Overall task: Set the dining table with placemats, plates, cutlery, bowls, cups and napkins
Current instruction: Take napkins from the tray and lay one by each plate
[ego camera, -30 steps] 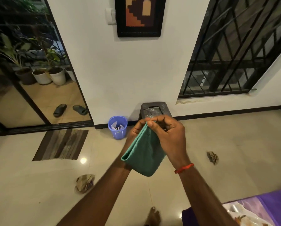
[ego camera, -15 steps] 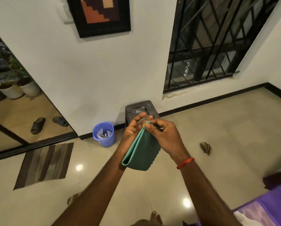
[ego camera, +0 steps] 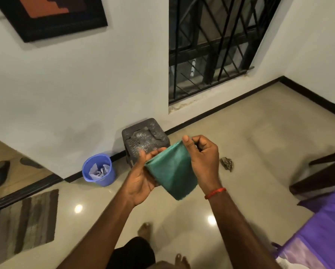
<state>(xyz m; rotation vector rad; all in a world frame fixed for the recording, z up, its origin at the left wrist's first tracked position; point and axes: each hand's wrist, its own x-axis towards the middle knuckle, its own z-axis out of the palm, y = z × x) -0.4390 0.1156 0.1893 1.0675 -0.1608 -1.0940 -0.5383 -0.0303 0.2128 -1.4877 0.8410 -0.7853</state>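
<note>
A folded green napkin (ego camera: 172,171) is held in the air between two bare hands, above a glossy tiled floor (ego camera: 260,133). Its upper left corner is pinched by the thumb and fingers of the left hand (ego camera: 141,177), whose palm is turned upward along the cloth's left edge. Its upper right corner is gripped by the right hand (ego camera: 201,162), with the thumb on the front and the fingers curled behind. The cloth hangs down from both grips, and its lower corner is free beside the right wrist, where a red thread band (ego camera: 215,193) is worn. Beyond the hands, a dark stool (ego camera: 145,140) and a blue bin (ego camera: 98,169) are set against a white wall. A purple cloth (ego camera: 322,230) is seen at lower right.
</note>
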